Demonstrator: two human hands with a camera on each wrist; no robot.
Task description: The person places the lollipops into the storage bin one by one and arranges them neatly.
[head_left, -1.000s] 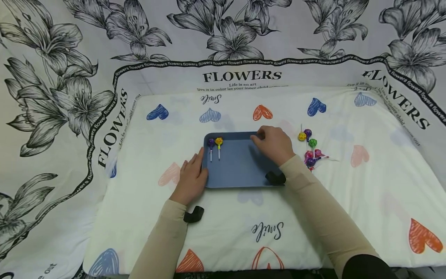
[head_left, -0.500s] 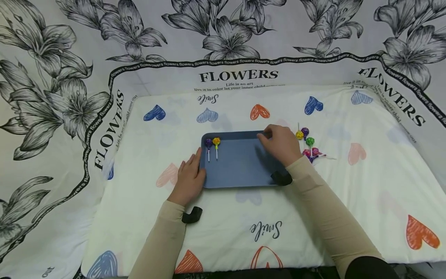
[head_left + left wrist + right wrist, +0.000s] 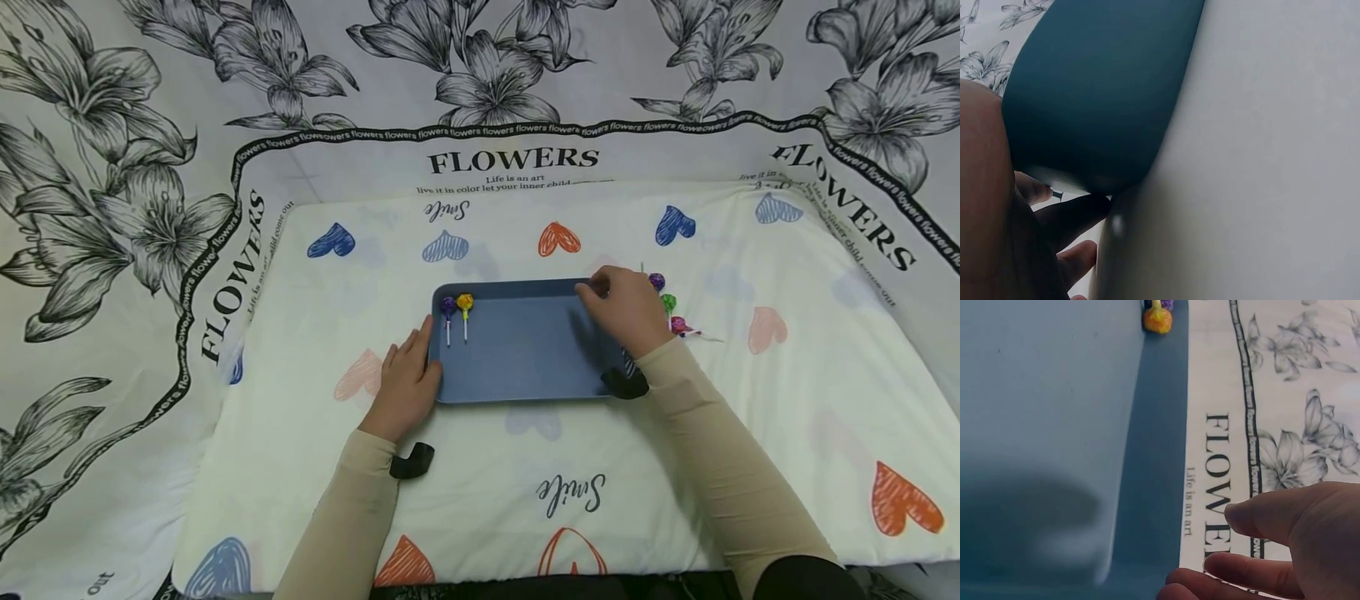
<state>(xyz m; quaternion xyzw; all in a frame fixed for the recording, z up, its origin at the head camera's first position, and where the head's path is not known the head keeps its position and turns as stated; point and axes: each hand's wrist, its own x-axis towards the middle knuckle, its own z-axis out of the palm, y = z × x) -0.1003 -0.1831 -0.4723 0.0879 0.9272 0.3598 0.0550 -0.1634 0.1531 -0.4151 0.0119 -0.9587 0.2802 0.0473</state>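
A blue-grey rectangular tray (image 3: 525, 358) lies on the heart-print cloth. Near its back left corner, a purple lollipop (image 3: 448, 307) and a yellow lollipop (image 3: 465, 303) lie side by side, sticks toward me. My left hand (image 3: 408, 379) rests along the tray's left side with fingers extended; the left wrist view shows them against the tray's outer wall (image 3: 1097, 100). Over the tray's back right corner is my right hand (image 3: 628, 315), its thumb and bent fingers apart in the right wrist view, nothing seen between them.
Beyond my right hand, a small group of lollipops lies on the cloth: a purple one (image 3: 657, 282), a green one (image 3: 670, 302) and a pink one (image 3: 678, 324). My hand partly covers the group. A flower-print sheet (image 3: 300, 171) surrounds the heart-print cloth.
My right hand has moved rightward along the tray's back edge to its corner, covering more of the loose lollipops. My left hand stays at the left side. The head view has shifted slightly.
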